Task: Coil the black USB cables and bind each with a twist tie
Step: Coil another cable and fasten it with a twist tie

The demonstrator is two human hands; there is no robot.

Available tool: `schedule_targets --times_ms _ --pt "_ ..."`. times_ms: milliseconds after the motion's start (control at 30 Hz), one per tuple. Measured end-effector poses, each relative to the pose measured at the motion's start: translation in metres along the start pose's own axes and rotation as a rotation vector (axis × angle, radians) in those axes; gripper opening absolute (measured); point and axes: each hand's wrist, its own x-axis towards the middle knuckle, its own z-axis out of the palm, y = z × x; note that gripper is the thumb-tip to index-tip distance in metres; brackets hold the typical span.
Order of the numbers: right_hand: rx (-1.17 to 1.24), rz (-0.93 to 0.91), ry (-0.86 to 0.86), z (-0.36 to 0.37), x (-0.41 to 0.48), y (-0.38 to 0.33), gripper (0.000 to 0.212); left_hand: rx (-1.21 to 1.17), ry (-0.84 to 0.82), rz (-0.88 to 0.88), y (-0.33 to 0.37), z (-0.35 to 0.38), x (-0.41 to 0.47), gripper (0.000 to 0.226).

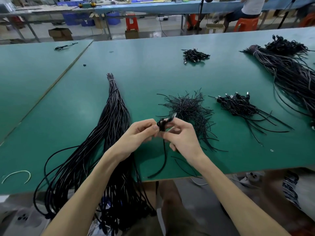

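Both hands met just above the green-topped desk (153,74), each grip closed on the small coil of black USB cable (161,125): the left hand (136,135) pinched one side and the right hand (181,138) the other. A loose tail hung down to the desk edge, so the coiling looked unfinished (the plug end was blurred). Done well, the loops would be kept even and pinched flat until a tie went round. The loose heap of thin black twist ties (189,106) lay just beyond the hands. The tied bundle of long uncoiled black cables (113,113) was on the left and a pile of finished coils (238,106) on the right. Behind stood blue workbenches (153,7) and red plastic stools (132,23).
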Motion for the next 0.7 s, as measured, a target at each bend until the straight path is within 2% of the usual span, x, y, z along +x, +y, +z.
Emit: schedule_targets --times_ms 200,367,500,700 --pt "0.178 -0.041 0.097 -0.005 0.001 0.001 0.033 0.072 -0.068 0.001 -0.001 0.002 0.001 0.033" --pt "0.326 -0.039 0.030 -0.008 0.000 0.001 0.025 0.253 -0.099 0.028 -0.004 0.005 0.003 0.031" --pt "0.369 -0.037 0.046 -0.005 -0.001 -0.003 0.020 0.292 -0.056 0.050 -0.007 0.004 0.004 0.031" --pt "0.531 0.022 0.029 -0.007 -0.002 -0.009 0.045 0.285 0.046 -0.012 -0.012 0.004 0.005 0.032"
